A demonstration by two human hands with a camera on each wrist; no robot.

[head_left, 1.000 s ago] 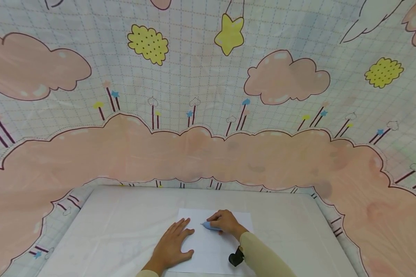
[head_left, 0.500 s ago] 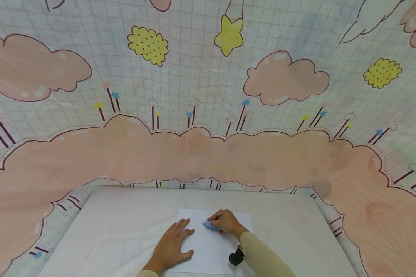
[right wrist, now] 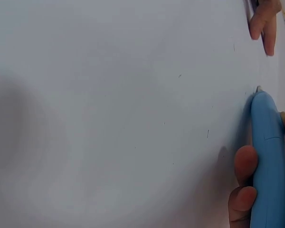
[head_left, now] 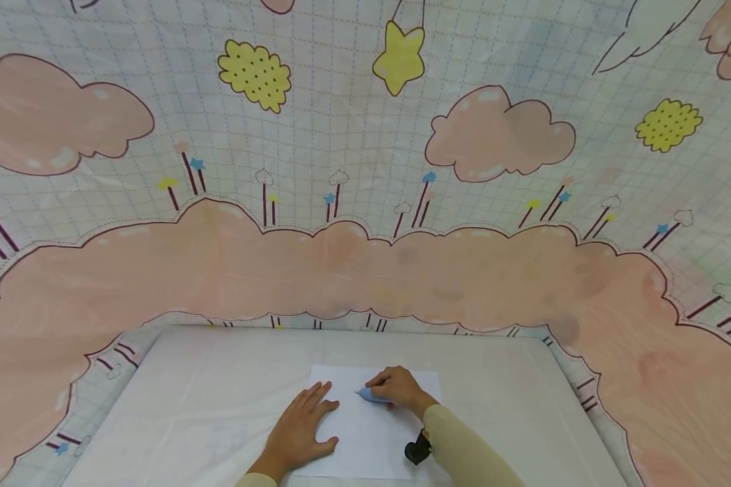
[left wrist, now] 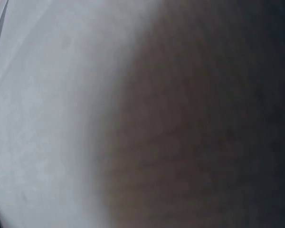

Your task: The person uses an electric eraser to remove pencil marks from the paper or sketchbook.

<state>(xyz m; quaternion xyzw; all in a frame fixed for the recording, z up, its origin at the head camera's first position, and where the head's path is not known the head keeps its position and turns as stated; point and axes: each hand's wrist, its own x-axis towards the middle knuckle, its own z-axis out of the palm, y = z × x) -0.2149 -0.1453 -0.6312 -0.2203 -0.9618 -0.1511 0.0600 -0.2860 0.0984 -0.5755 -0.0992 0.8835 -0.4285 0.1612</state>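
A thick, light-blue, pen-shaped tool [head_left: 374, 396] with a small pale tip, which looks like an electric eraser, is in my right hand [head_left: 399, 389]. In the right wrist view the electric eraser [right wrist: 268, 156] lies between thumb and curled fingers, its tip at the white sheet of paper [right wrist: 109, 95]. Short thin dark marks or crumbs are scattered over that sheet. My left hand [head_left: 301, 433] rests flat with its fingers spread across the left edge of the paper [head_left: 365, 453]. Blurred skin [left wrist: 180, 133] fills much of the left wrist view.
A white-covered table [head_left: 219, 379] spreads around the paper. Behind it hangs a cloth backdrop [head_left: 341, 277] with clouds and stars. A black heart-shaped piece [head_left: 417, 449] hangs at the right cuff, over the paper.
The electric eraser's tip has shifted very slightly to the right on the paper. My left hand stays in place, and the whole view has drifted a little.
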